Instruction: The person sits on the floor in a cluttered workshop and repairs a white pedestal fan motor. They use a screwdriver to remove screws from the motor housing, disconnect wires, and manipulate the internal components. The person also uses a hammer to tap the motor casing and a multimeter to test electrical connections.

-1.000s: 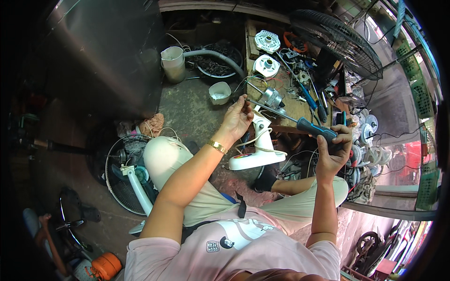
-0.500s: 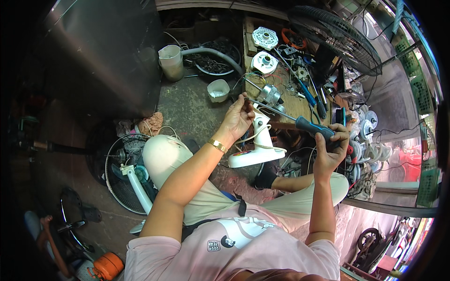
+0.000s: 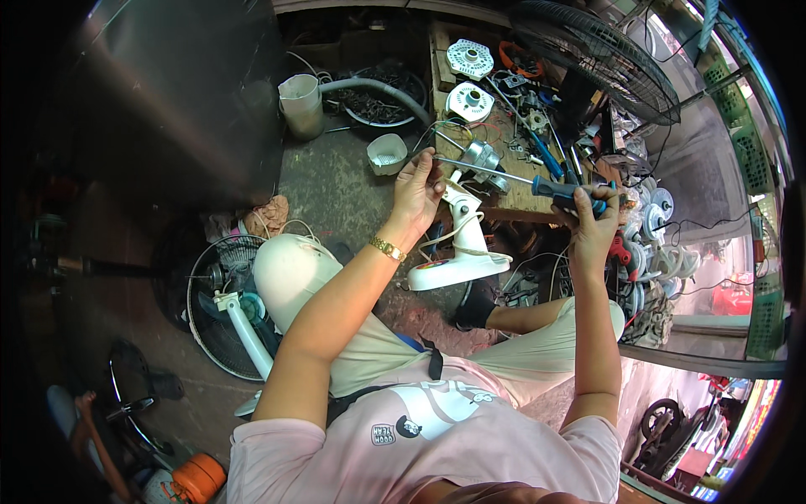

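My right hand grips the dark blue handle of a screwdriver, whose long shaft points left. At the shaft's tip, the thumb and fingers of my left hand are pinched together; whatever they hold is too small to make out. Just beyond the shaft is a silver fan motor with a thin rod and coloured wires, at the top of a white fan stand. The stand leans between my hands, with its cord wrapped around the neck.
A wooden bench carries two white vented covers, loose tools and small parts. Left of it are a white plastic cup, a pitcher and a basin of dark scraps. A caged fan lies by my left knee.
The screwdriver and my right hand have moved a little up and away, and its shaft lies flatter. My left hand has shifted slightly upward, still pinched at the tip.
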A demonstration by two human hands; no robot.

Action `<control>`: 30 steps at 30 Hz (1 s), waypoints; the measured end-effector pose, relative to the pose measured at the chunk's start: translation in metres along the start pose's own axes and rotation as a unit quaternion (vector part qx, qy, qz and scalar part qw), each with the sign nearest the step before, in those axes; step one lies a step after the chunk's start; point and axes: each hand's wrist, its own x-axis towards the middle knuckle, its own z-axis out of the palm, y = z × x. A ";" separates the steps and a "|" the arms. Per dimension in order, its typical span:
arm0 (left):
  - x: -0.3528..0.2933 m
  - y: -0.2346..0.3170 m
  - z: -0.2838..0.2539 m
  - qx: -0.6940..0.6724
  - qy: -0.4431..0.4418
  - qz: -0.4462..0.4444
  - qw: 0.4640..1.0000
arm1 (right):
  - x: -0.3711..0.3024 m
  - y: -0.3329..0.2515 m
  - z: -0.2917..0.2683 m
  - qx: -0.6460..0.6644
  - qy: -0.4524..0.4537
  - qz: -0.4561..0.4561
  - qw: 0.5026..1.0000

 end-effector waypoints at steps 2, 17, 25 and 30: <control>0.001 -0.003 -0.005 0.046 0.011 0.001 0.999 | 0.004 -0.014 0.008 -0.040 -0.023 -0.063 0.997; 0.004 -0.015 -0.048 0.638 -0.011 0.280 0.718 | 0.019 -0.069 0.131 -0.362 -0.390 -0.398 0.748; 0.007 -0.019 -0.055 0.712 -0.043 0.302 0.633 | 0.015 -0.050 0.150 -0.395 -0.442 -0.382 0.709; 0.004 -0.021 -0.053 0.713 -0.047 0.304 0.630 | 0.015 -0.050 0.144 -0.391 -0.435 -0.378 0.718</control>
